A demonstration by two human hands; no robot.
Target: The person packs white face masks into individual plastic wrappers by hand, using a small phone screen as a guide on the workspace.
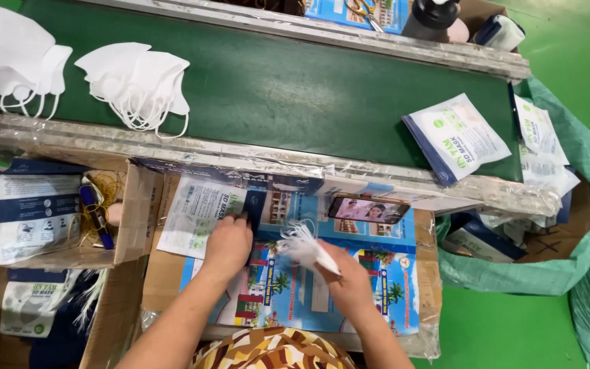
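Nearest the camera, both forearms extend over a tabletop (404, 287) covered by a colourful printed sheet. The right hand (349, 277) is closed around a folded white face mask (308, 249) — the mask projects up and to the left from the fingers, its ear loops bunched at the far end. The left hand (228, 244) lies palm-down, fingers together, pressing on a flat mask pouch (196, 215); its fingertips rest at the pouch's dark right edge. The pouch lies just left of the mask, and the two hands are near each other but apart.

Just beyond the right hand, a smartphone (368, 209) lies flat with its screen lit. Left of the left hand stands an open cardboard box (128, 212) holding printed pouches, rubber bands and a blue pen.

Farther out runs a green conveyor belt (288, 89). On it, beyond and left of the left hand, lie two stacks of white masks (138, 82) — beyond and right of the right hand, a filled pouch (455, 137). Right of it, a green sack (568, 260) holds more pouches.
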